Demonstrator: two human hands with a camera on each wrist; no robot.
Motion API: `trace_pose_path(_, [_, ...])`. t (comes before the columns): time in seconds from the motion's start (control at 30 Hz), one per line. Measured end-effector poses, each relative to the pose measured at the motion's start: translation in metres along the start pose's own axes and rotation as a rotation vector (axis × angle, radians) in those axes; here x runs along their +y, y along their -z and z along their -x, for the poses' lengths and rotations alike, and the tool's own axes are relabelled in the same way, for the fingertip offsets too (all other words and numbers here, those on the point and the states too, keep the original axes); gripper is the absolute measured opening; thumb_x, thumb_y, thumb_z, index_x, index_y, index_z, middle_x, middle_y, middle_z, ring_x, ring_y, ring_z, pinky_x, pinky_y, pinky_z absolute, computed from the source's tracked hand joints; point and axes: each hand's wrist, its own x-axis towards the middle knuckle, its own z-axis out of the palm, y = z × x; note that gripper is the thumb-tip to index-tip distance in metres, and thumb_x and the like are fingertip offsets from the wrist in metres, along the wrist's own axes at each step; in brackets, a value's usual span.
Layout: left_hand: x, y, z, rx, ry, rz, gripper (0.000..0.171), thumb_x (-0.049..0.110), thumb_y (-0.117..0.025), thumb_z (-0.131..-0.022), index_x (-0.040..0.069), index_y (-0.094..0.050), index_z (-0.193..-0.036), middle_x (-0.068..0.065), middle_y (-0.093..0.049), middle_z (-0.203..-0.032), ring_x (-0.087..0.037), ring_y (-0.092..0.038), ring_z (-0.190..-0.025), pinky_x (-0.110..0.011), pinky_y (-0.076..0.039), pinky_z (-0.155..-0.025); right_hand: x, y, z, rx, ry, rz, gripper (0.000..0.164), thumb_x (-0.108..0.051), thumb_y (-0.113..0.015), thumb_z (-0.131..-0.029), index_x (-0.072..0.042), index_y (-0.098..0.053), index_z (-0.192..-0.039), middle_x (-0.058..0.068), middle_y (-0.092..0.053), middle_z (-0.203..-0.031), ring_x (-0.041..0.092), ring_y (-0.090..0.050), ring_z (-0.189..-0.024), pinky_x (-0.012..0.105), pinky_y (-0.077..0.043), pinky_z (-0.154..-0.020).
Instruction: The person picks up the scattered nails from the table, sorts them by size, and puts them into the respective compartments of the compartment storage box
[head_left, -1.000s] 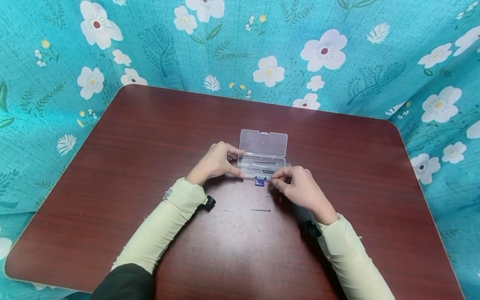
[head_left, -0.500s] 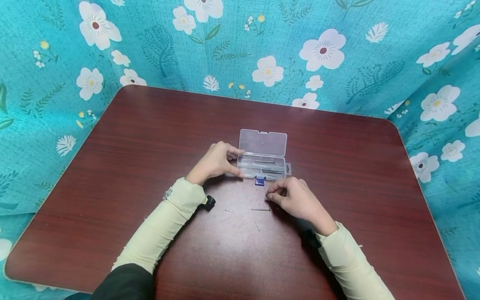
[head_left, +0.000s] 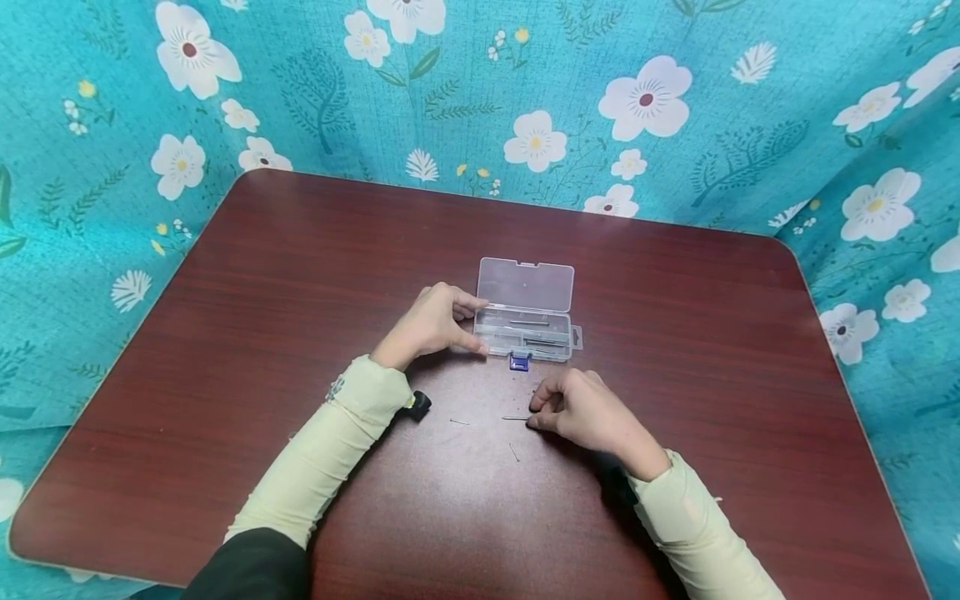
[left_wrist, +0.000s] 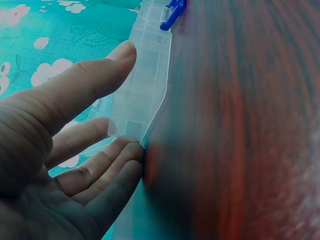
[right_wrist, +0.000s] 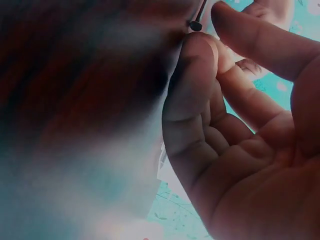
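Observation:
A clear plastic compartment box (head_left: 498,342) lies on the table with its lid raised and its blue latch (head_left: 519,362) hanging at the front. Long nails (head_left: 546,342) lie inside it. My left hand (head_left: 437,322) holds the box's left end, thumb at the front and fingers round the back and end. My right hand (head_left: 588,415) is low over a large nail (head_left: 513,417). In the right wrist view, thumb and index finger are apart beside the nail's head (right_wrist: 196,25), without a visible pinch. The nail's head end is hidden in the head view.
Two small thin nails lie on the dark red table, a left nail (head_left: 459,422) and a nearer nail (head_left: 514,452). A hang tab (head_left: 577,337) sticks out at the box's right end. Behind the table (head_left: 337,250) hangs a blue flowered curtain (head_left: 465,100).
My right hand has moved from the box's front right corner down toward the large nail, passing over a small nail. My left hand and the box have stayed in place.

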Motion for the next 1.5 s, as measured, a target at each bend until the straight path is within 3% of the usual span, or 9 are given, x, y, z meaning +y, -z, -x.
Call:
trace_pose_path(0.17, [0.000,0.001,0.001,-0.002,0.009,0.008,0.072,0.024,-0.099,-0.061,0.011,-0.072,-0.126,-0.004,-0.073,-0.113,-0.016,-0.068,-0.103,-0.031,-0.053,-0.093,-0.002,-0.002,0.000,-0.021,-0.004,0.056,0.019,-0.014,-0.086,-0.077,-0.020,-0.068,-0.073,-0.016,-0.059,-0.064,0.002,-0.053,-0.057,0.026,-0.047,-0.055])
trace_pose_path(0.53, [0.001,0.000,0.001,-0.004,0.011,0.014,0.072,0.023,-0.099,-0.061,0.010,-0.072,-0.126,-0.005,-0.074,-0.112,-0.016,-0.068,-0.102,-0.031,-0.053,-0.093,-0.014,0.001,0.002,-0.096,0.025,0.182,0.017,-0.004,-0.070,-0.086,-0.015,-0.064,-0.076,-0.010,-0.056,-0.068,0.006,-0.048,-0.058,0.027,-0.045,-0.054])
trace_pose_path(0.83, [0.001,0.000,0.002,-0.001,0.017,0.021,0.072,0.024,-0.100,-0.061,0.010,-0.072,-0.126,-0.005,-0.073,-0.114,-0.017,-0.068,-0.103,-0.031,-0.053,-0.093,-0.006,0.009,-0.002,0.011,0.009,0.034,0.014,-0.009,-0.073,-0.089,-0.018,-0.068,-0.080,-0.012,-0.061,-0.070,0.005,-0.054,-0.062,0.027,-0.048,-0.059])
trace_pose_path(1.13, [0.000,0.000,0.001,0.003,0.022,0.019,0.072,0.023,-0.100,-0.060,0.011,-0.072,-0.125,-0.004,-0.074,-0.112,-0.016,-0.068,-0.101,-0.030,-0.053,-0.092,0.002,0.020,-0.012,0.134,-0.014,-0.126,0.007,-0.006,-0.072,-0.093,-0.009,-0.077,-0.089,-0.002,-0.067,-0.074,0.012,-0.056,-0.062,0.028,-0.049,-0.057])
trace_pose_path(1.5, [0.001,0.000,0.000,0.005,0.024,0.011,0.072,0.023,-0.100,-0.059,0.011,-0.073,-0.124,-0.003,-0.075,-0.109,-0.014,-0.069,-0.100,-0.029,-0.052,-0.092,0.005,0.028,-0.027,0.213,-0.073,-0.123,0.011,-0.008,-0.070,-0.095,-0.007,-0.076,-0.086,0.000,-0.064,-0.070,0.016,-0.057,-0.064,0.031,-0.047,-0.059])
